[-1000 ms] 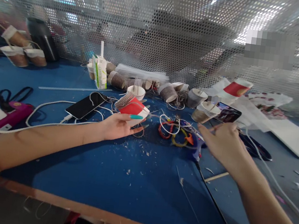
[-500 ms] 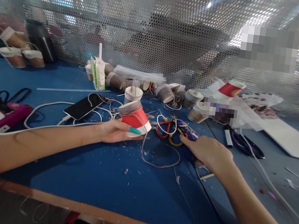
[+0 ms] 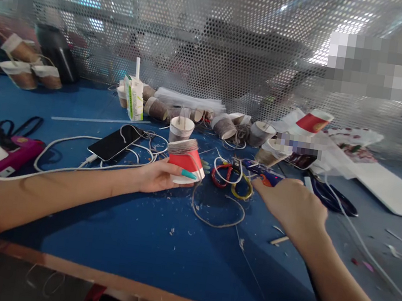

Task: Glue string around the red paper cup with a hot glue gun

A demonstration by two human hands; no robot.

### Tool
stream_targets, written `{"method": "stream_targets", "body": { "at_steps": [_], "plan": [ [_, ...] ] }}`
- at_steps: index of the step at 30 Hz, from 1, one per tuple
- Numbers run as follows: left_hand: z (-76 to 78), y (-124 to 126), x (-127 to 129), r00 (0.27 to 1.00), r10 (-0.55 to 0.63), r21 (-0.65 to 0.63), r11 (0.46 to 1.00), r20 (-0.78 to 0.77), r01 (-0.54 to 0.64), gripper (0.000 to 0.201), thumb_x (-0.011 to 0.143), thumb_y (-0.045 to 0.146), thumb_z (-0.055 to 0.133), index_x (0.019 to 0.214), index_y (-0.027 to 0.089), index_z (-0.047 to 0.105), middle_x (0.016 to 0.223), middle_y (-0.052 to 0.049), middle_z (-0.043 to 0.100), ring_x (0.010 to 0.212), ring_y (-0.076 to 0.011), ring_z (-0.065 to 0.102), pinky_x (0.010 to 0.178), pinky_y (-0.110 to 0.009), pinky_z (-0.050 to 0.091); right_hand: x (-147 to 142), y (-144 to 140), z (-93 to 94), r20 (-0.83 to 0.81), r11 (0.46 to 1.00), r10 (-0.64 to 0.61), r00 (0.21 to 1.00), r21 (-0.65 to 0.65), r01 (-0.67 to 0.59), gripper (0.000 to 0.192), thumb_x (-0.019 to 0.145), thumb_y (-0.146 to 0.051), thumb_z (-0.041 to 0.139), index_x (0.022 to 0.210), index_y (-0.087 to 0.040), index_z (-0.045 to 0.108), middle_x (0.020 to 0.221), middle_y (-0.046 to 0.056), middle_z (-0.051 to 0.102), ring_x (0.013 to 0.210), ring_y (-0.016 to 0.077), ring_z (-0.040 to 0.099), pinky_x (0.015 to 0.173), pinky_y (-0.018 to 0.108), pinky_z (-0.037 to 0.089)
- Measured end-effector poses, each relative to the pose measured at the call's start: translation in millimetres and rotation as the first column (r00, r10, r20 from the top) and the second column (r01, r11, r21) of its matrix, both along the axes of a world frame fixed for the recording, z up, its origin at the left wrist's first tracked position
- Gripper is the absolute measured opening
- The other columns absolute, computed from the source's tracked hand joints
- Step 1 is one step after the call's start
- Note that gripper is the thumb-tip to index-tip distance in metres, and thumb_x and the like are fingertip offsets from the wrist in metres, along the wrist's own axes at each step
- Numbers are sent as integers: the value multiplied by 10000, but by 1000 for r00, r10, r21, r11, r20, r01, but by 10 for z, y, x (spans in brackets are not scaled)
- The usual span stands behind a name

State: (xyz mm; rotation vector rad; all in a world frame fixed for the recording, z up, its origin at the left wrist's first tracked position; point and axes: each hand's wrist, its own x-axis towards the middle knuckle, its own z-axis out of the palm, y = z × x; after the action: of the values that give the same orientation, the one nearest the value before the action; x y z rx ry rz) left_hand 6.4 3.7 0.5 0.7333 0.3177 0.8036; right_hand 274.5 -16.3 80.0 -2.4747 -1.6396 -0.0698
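My left hand (image 3: 162, 176) is closed around a red and white paper cup (image 3: 185, 161), tilted, with grey-brown cord wound about its rim end. The loose cord (image 3: 213, 224) trails from the cup in a loop on the table. My right hand (image 3: 291, 203) is wrapped around what looks like a blue glue gun (image 3: 263, 172) with orange parts; its grip is hidden by the hand. Between the hands lie scissors with a red loop (image 3: 221, 174) and a yellow loop (image 3: 242, 187). Behind the held cup stands a white cup (image 3: 181, 129).
A phone (image 3: 116, 142) with a white cable lies left, near a magenta power strip (image 3: 1, 160). Several cord-wrapped cups (image 3: 156, 108) and a drink carton (image 3: 134, 97) stand along the back mesh. Dark-handled scissors (image 3: 334, 196) and a white board (image 3: 393, 190) lie right.
My right hand has closed around the glue gun and shifted it slightly right and up, away from the scissors. The cup in my left hand has tipped a little more upright.
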Motion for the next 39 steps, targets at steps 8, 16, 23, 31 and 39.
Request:
{"method": "stream_targets", "body": {
  "at_steps": [8, 16, 23, 31, 39],
  "plan": [
    [-6, 6, -13, 1000, -16, 16, 1000, -12, 16, 442, 700, 131, 749, 1135, 161, 675, 1060, -90, 766, 1027, -233, 692, 1035, -426, 444, -196, -165, 233, 170, 994, -105, 980, -9, 108, 774, 843, -699, 509, 1053, 30, 663, 990, 349, 683, 989, 462, 675, 727, 469, 498],
    [-3, 8, -26, 999, -27, -43, 999, 30, 28, 505, 685, 118, 755, 1180, 170, 671, 1061, -88, 770, 1002, -236, 702, 1032, -447, 452, -176, -179, 254, 86, 931, -132, 987, 354, 94, 657, 828, -534, 588, 1147, 40, 587, 1055, 367, 661, 985, 455, 673, 826, 530, 503],
    [9, -8, -13, 1000, 3, -68, 998, -14, -4, 448, 614, 162, 821, 1048, 125, 714, 1061, -94, 769, 992, -238, 703, 986, -416, 499, -183, -133, -71, -268, 840, 353, 896, 512, -178, 399, 654, -547, 702, 812, -193, 607, 769, 97, 703, 741, 274, 662, 711, 403, 531],
    [47, -45, 3, 993, 9, -64, 998, -114, -16, 384, 679, 117, 788, 1054, 121, 703, 1078, -110, 759, 1064, -247, 692, 1051, -422, 463, -370, -234, -245, -326, 793, 460, 826, 568, -218, 318, 628, -473, 678, 789, -227, 555, 739, 71, 714, 670, 250, 664, 666, 394, 553],
    [35, -34, 18, 996, 7, -22, 1000, -93, -9, 381, 694, 111, 772, 1065, 127, 690, 1036, -104, 766, 1013, -235, 713, 1037, -422, 483, -372, -244, -301, -266, 815, 453, 851, 509, -275, 276, 644, -453, 589, 807, -245, 511, 725, 74, 692, 654, 257, 644, 661, 405, 557]
  ]
}}
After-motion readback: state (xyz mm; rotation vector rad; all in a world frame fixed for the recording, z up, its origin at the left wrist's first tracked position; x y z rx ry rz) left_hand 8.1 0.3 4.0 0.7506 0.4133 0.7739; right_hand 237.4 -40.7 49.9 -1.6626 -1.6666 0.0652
